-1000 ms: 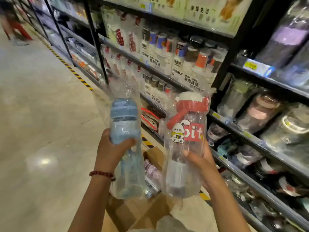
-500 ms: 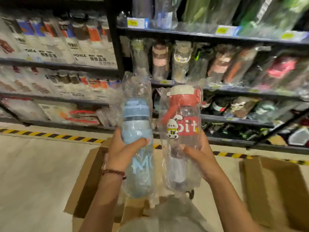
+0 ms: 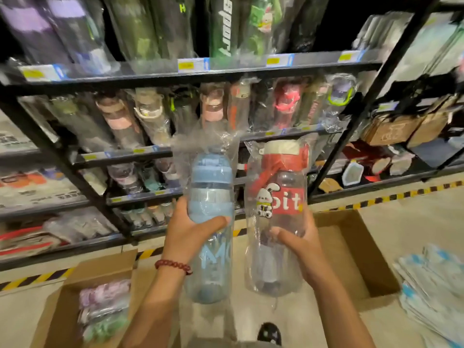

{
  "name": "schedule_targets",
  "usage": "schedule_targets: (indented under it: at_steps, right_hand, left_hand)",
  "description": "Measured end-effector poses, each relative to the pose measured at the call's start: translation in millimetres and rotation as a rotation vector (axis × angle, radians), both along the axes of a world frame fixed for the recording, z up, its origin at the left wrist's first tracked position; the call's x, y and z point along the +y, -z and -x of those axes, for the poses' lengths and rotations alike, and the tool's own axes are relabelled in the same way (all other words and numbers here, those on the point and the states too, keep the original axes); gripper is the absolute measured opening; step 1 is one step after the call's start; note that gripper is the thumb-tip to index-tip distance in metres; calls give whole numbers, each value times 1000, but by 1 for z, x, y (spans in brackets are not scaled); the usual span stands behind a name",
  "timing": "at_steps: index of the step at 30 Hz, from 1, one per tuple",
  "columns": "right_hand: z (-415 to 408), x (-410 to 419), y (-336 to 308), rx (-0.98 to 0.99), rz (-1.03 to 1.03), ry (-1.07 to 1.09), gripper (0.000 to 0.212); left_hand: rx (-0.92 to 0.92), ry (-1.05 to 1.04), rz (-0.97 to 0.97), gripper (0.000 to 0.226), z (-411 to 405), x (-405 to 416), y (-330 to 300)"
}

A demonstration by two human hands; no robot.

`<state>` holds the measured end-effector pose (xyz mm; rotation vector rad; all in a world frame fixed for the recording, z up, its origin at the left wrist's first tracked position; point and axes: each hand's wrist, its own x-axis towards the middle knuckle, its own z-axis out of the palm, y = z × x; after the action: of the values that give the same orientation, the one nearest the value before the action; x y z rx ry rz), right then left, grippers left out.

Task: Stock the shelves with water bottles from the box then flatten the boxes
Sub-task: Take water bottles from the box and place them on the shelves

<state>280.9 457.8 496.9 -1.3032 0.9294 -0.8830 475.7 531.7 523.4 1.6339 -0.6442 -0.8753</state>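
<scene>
Dark store shelves [image 3: 160, 154] of wrapped bottles face the person, whose left hand [image 3: 187, 232] grips a blue bottle [image 3: 211, 197] and right hand [image 3: 298, 244] a red-capped bottle [image 3: 278, 202] at mid-body – light, rigid, likely slippery in loose plastic – above two floor boxes [image 3: 351, 247]

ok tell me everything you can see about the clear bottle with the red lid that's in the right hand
The clear plastic bottle with the red lid is upright, tilted slightly, and sealed in a thin transparent wrapper that bunches above a white cap top. A red strap hangs down from the lid. Its body shows a white cartoon rabbit sticker and a red label with white letters reading "it". It looks empty. The right hand grips its lower half, in front of the black metal shelves, above an open cardboard box.
</scene>
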Motion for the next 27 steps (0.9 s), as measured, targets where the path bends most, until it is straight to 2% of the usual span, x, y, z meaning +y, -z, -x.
schedule_targets:
  at_steps: [2,7,13,16,20,24,27]
  right_hand:
    - [31,-21,-1,4,-13,45,72]
    - [103,-72,-4,53,-10,143,90]
    - [141,-111,2,25,-55,206,92]
    - [146,-134,7,-7,-112,225,92]
    - [146,-172,16,4,-136,246,91]
    - [133,-226,12,3,-119,251,97]
    - [116,-273,2,3,-67,247,91]
  left_hand:
    - [-9,22,-3,61,28,-29,3]
    - [38,89,-5,72,97,-95,7]
    - [21,156,-35,72,142,-149,10]
    - [13,153,-57,64,148,-175,16]
    - [14,146,-65,63,144,-216,19]
    - [15,157,7,63,130,-274,11]
    - [14,150,75,68,116,-320,-2]
